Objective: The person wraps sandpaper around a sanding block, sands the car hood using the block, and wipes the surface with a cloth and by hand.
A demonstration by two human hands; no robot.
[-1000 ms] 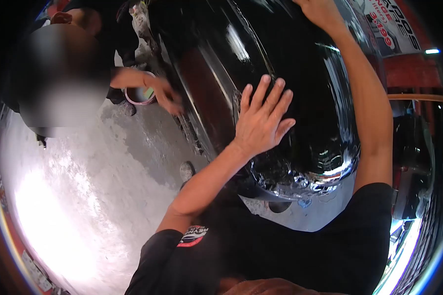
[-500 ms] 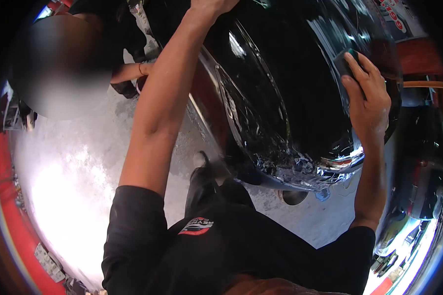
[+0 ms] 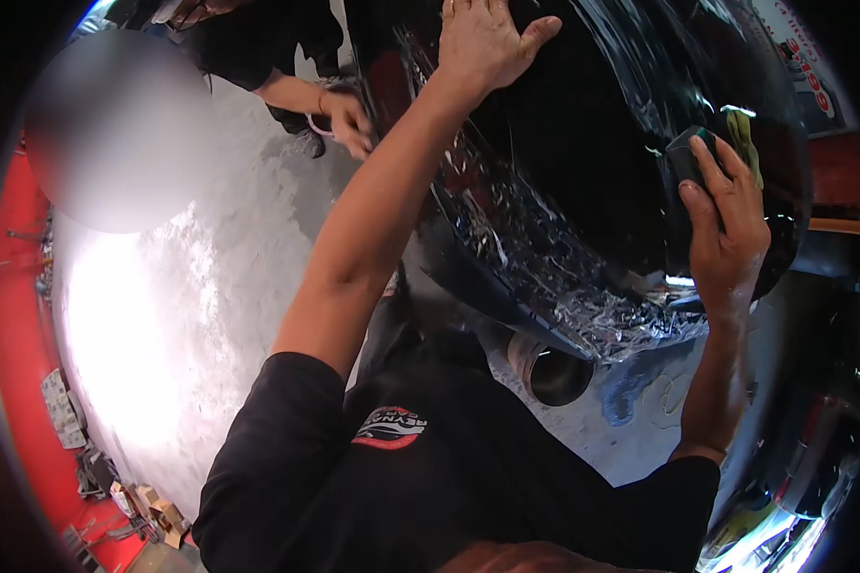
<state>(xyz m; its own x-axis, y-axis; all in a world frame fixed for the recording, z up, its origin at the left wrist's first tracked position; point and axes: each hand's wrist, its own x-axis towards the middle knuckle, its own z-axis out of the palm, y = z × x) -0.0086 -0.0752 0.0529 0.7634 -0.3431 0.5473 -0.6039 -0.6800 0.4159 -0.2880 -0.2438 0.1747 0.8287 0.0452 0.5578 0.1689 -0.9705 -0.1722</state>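
Observation:
A glossy black car panel [image 3: 564,124] fills the upper middle, with streaks of reflected light across it. My left hand [image 3: 487,43] lies on the panel near the top, fingers stretched out and thumb spread, holding nothing; its fingertips reach the frame edge. At the right side of the panel, my right hand [image 3: 731,220] grips a dark rectangular block [image 3: 681,158] against the surface. A yellow-green cloth [image 3: 743,143] sits just beyond its fingers. Crinkled, shiny clear film or wetness [image 3: 602,320] covers the car's lower edge.
A co-worker's hand [image 3: 349,119] is beside the car at left, above the grey floor [image 3: 248,248]. Below the car's edge is a round, dark-mouthed cylinder [image 3: 556,377] near a blue patch [image 3: 623,396]. Another dark vehicle [image 3: 812,382] stands at right.
My left hand has come lower into view, spread on the panel. My right hand with the block sits slightly lower. The yellow-green cloth and more of the co-worker now show.

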